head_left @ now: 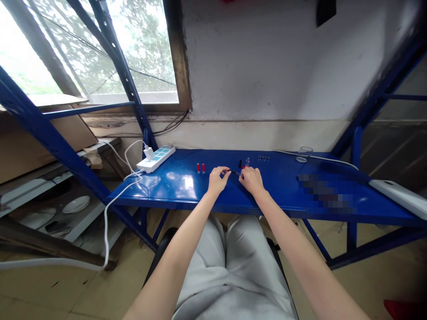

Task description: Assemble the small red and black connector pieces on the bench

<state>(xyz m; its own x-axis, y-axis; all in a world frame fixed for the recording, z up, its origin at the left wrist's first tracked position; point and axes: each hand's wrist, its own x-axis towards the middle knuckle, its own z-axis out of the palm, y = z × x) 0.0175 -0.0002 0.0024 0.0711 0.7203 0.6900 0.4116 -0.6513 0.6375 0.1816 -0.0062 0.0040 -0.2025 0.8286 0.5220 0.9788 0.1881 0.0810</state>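
A thin dark rod [235, 172], too small for me to name its kind, spans the gap between my two hands just above the blue tabletop. My left hand [217, 180] pinches its left end between thumb and fingertips. At the other end, the curled fingers of my right hand [252, 180] close round it. Just behind my right hand are a small black piece [240, 163] and a clear purplish piece [247, 162], with something red beside them. Two small red cylinders [200, 168] stand upright to the left of my left hand.
Several tiny metal parts [263, 158] sit in a row near the back. A clear glass [304, 154] stands back right, before a blurred-out dark object [325, 193]. On the left is a white power strip [156, 159] with its cord. Blue posts [116, 62] frame the table [180, 200].
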